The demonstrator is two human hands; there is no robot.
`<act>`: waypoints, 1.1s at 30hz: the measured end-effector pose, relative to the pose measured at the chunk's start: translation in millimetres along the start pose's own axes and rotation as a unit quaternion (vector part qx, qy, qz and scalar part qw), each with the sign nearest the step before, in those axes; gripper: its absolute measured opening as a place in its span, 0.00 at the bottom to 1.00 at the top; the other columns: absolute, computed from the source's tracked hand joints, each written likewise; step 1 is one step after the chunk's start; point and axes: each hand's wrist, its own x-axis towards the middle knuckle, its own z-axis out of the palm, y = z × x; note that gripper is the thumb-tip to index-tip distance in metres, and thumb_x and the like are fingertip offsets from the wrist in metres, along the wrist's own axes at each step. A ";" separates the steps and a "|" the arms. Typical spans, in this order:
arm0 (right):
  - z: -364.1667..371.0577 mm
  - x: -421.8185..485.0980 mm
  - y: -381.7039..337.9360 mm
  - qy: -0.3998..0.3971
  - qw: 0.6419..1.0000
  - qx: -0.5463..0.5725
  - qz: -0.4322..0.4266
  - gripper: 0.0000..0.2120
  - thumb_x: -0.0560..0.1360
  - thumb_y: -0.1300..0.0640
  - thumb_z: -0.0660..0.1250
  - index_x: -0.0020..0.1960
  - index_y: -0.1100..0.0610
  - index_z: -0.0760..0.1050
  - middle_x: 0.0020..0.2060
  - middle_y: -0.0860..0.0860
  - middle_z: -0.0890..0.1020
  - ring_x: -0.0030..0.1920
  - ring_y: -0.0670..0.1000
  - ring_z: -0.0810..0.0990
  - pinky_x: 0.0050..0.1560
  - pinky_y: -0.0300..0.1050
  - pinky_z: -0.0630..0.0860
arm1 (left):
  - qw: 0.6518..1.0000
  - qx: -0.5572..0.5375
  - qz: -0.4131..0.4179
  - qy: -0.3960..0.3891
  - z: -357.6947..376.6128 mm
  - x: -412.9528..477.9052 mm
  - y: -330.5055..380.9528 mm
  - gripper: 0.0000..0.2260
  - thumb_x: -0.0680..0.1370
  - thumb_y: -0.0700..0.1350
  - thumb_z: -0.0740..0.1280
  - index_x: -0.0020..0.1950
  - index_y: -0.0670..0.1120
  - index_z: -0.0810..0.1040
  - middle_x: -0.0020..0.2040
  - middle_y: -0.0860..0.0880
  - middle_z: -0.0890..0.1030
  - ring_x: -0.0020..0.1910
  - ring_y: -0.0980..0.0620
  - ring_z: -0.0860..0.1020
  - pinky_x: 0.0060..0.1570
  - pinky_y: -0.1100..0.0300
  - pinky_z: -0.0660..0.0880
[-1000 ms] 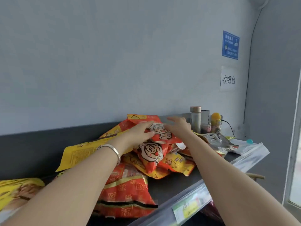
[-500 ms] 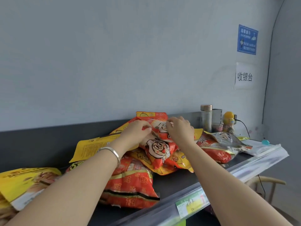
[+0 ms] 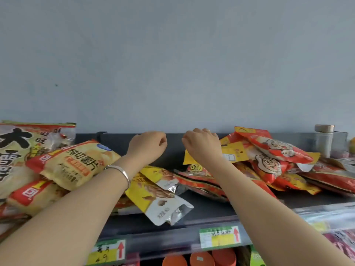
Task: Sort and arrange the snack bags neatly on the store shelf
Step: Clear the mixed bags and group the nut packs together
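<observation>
Snack bags are all on the dark grey metal shelf but nowhere near sorted. Glossy red cartoon-face packets are heaped at the right, with a flat yellow card-topped packet lying on that heap. Yellow-and-silver foil pouches sprawl in the middle, poking toward the front edge. Pale yellow crisp bags with red trim are stacked crooked at the left, and one big clear bag with black characters stands behind them. I read this as early in the job, between picks. Left hand, silver bangle on the wrist, hangs above the gap at the shelf back, fingers curled in, nothing in it. Right hand is curled too, right in front of the yellow packet's left end; I can't tell whether it pinches that packet or just covers it. Next move, my call: pick one kind and commit. I'd lift the foil pouches out of the middle first, then stand the red packets in a row along the back. They look slick and loosely stacked, so pulling one from low in the heap would likely slide the rest toward the front lip; take from the top. Glass jar with metal lid stands at the far right behind the heap; keep clear of it.
</observation>
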 end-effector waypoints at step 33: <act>83.7 29.1 -513.4 -0.116 0.918 0.172 -0.339 0.16 0.80 0.48 0.55 0.64 0.49 0.75 0.60 0.51 0.77 0.64 0.55 0.72 0.67 0.57 0.61 | 0.925 -0.036 -0.379 0.012 -148.6 -243.8 -418.3 0.10 0.79 0.48 0.63 0.60 0.52 0.75 0.58 0.50 0.78 0.57 0.50 0.75 0.60 0.47 0.71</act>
